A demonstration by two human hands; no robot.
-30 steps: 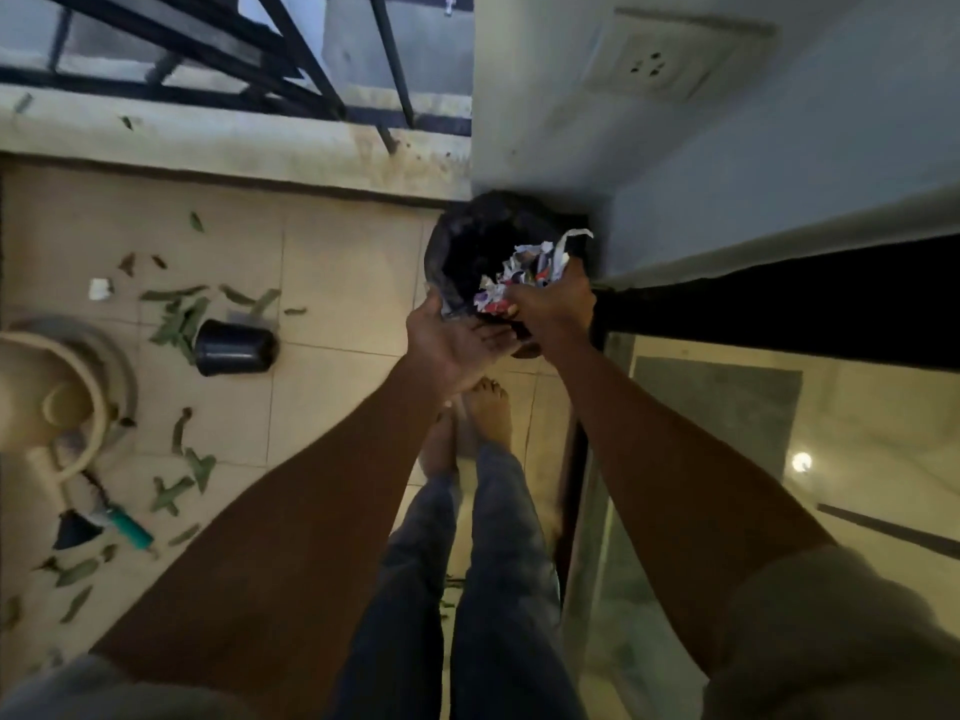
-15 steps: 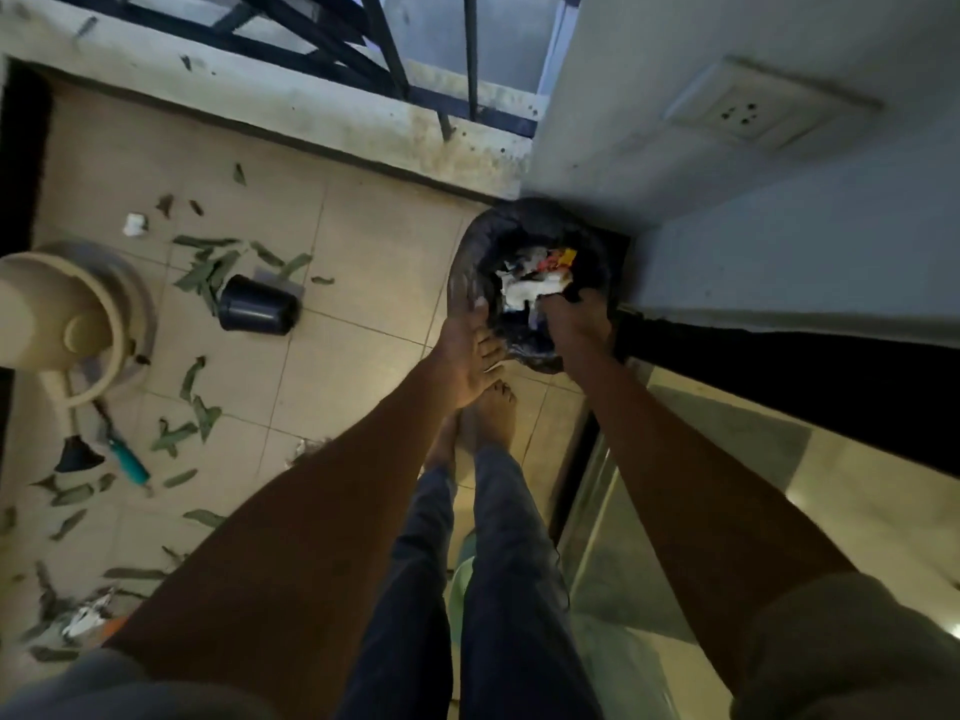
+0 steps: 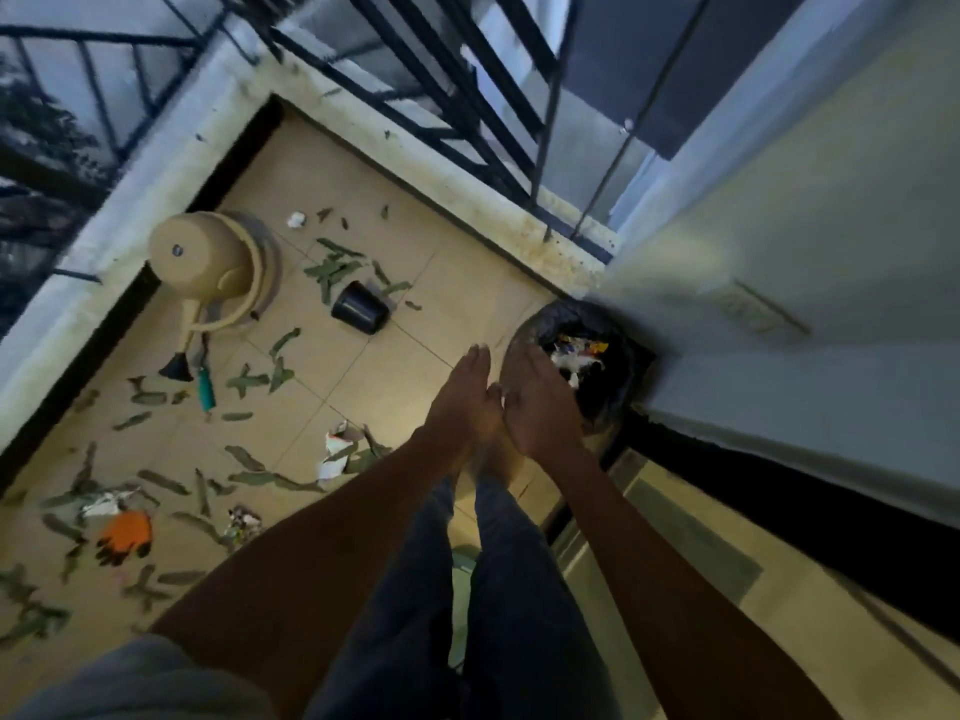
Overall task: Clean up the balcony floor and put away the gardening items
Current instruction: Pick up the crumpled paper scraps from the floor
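Both hands, the left hand [image 3: 464, 397] and the right hand [image 3: 535, 402], are flat and empty beside the black plastic trash bag [image 3: 613, 376], while the scattered green dry leaves [image 3: 332, 267] lie left, nearer the left one.

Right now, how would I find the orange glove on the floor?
Start at the tan watering can by the railing corner, then look far down the tiled floor toward the near-left. The glove lies among green leaves, the only bright orange thing there.
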